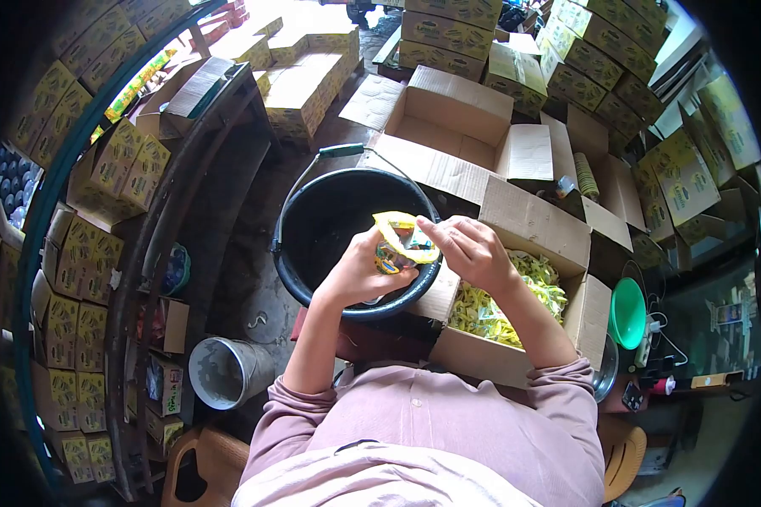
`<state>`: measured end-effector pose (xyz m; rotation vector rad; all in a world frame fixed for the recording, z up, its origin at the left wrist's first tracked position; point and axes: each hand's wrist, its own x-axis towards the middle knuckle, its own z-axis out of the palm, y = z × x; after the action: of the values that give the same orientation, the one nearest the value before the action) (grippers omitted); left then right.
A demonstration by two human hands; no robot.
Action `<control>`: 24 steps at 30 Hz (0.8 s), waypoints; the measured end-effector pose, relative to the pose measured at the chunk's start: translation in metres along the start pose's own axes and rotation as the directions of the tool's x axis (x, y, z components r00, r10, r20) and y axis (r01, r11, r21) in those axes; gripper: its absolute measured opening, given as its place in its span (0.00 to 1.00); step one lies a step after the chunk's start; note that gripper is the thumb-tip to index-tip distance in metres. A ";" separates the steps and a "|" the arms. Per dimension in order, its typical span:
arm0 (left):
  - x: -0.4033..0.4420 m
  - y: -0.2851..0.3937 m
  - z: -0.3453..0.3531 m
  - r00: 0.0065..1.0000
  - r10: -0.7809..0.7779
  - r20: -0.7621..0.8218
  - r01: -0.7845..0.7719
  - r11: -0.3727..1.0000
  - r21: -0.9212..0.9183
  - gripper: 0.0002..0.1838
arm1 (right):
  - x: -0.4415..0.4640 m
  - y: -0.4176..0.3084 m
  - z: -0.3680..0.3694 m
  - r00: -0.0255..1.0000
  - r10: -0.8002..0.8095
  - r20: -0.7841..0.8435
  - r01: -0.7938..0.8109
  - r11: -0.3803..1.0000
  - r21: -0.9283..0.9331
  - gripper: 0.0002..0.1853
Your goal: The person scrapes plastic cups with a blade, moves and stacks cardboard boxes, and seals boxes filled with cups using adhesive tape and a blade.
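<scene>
My left hand (357, 272) is wrapped around a small yellow-printed packet (389, 259), held above the bucket's near right rim. The packet's top gapes in a yellow loop, and something shiny shows inside; its exact contents cannot be made out. My right hand (475, 252) pinches the right edge of that opening between thumb and fingers. Below both hands stands the black bucket (300, 283), its wire handle with a green grip leaning to the far side. Under my right forearm, an open cardboard box (537, 221) holds a heap of yellow printed wrappers (511, 304).
A larger open carton (457, 110) lies beyond the bucket. To the left are a grey pail (228, 372) and a dark shelf (203, 152) near stacked yellow cartons (63, 329). At right are a green bowl (627, 313) and a stack of round pieces (585, 176).
</scene>
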<state>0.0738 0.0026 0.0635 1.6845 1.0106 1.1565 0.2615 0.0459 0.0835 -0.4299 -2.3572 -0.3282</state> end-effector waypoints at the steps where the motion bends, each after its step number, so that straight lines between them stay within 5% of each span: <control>1: 0.000 -0.002 0.000 1.000 -0.007 0.010 0.007 1.000 -0.016 0.23 | 0.000 0.000 0.001 1.000 -0.002 -0.001 0.002 1.000 -0.002 0.25; 24: -0.001 -0.021 -0.003 0.919 -0.184 0.349 0.307 0.890 -0.337 0.23 | -0.004 0.002 0.007 1.000 0.001 -0.022 0.001 0.997 0.073 0.27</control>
<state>0.0671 0.0091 0.0441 1.3209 0.7181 0.8239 0.2604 0.0494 0.0759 -0.3895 -2.3401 -0.2453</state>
